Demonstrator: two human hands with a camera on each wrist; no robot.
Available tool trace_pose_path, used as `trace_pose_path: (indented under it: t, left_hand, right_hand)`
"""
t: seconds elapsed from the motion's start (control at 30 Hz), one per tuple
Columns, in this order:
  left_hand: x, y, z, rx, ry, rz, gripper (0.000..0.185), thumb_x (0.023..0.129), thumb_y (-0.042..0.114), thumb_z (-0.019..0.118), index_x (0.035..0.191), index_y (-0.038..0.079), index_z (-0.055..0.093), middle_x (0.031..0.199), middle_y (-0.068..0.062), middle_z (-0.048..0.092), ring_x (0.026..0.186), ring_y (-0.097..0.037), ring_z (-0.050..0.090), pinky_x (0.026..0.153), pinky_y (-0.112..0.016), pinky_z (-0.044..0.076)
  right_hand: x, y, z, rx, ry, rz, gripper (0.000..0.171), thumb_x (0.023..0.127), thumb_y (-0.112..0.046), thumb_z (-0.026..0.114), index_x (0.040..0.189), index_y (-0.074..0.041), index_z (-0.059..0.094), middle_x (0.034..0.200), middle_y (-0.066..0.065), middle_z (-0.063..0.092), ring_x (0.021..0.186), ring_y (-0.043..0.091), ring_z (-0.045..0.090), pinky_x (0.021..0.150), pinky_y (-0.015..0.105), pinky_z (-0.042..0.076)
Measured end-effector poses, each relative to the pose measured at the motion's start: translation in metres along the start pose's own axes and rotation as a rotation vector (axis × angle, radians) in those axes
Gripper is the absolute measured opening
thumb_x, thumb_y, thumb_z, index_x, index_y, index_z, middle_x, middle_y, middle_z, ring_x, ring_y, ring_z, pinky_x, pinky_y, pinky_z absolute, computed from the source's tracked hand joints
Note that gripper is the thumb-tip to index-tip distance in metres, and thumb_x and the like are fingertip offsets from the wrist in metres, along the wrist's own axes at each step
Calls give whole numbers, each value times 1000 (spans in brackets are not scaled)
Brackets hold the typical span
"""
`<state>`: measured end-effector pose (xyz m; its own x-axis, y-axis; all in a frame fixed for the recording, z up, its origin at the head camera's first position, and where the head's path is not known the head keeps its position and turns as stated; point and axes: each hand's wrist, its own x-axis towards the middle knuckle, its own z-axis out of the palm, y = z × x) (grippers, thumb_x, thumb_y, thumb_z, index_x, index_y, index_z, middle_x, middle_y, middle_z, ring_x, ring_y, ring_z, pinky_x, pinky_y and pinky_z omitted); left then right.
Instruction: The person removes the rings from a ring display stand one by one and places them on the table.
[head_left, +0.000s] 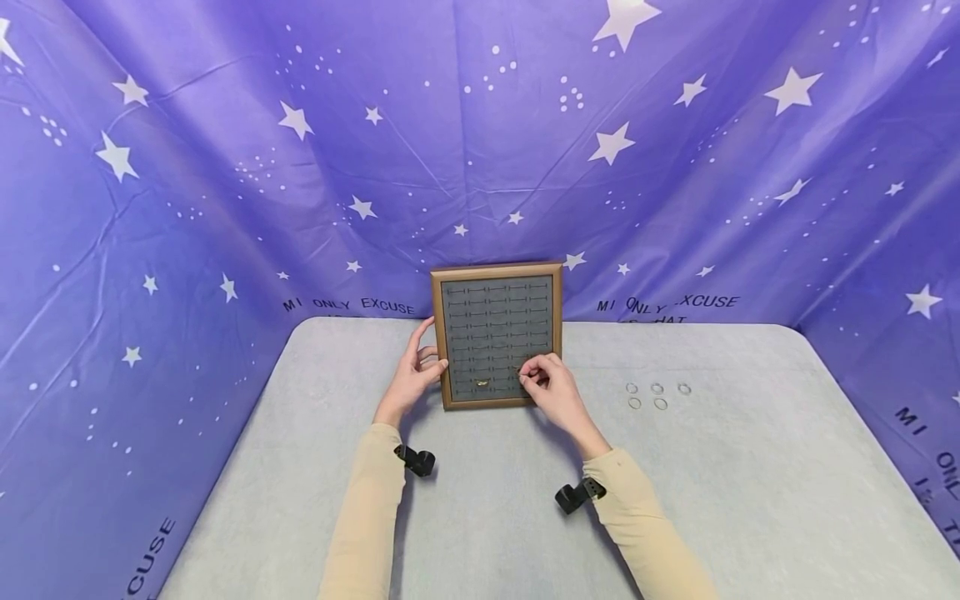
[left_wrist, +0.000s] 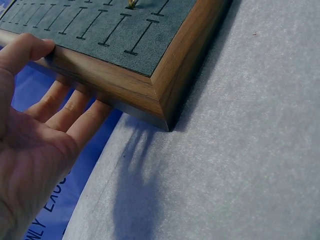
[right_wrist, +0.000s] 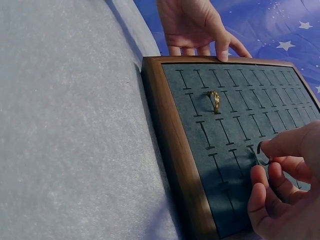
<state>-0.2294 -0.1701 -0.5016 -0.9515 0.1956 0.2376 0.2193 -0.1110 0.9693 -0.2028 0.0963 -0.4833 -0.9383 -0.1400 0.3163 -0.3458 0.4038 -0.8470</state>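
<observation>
Pinching a small dark ring (right_wrist: 262,152), the right hand (head_left: 553,390) presses it at a slot near the ring tray's (head_left: 438,350) near right corner.
Fingers half hide the ring. Left hand (head_left: 415,373), fingers straight, steadies the tray's left edge; slots run front-to-back. Only the wrist view clearly shows the gold ring (right_wrist: 215,100).

Head view looks down from above — wrist views close, sharing the ring tray (head_left: 497,342).

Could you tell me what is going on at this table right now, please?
A person's left hand steadies a wooden-framed ring tray by its left edge. The right hand pinches a dark ring over a slot near the tray's front. One gold ring already sits in a slot. Five more rings lie on the table.
</observation>
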Motion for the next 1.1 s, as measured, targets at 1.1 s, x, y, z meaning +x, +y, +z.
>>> trace_pose_path:
  t: [1.1]
  left_hand:
    - [-3,16,7,25,23,-117,80,91,-13,53,156,18,18,108,-19,58,92,-21,61,78,-36,54]
  right_hand:
    - [-17,7,-44,128,23,183,8,88,8,61,96,9,62,93,23,64,75,17,58,62,18,46]
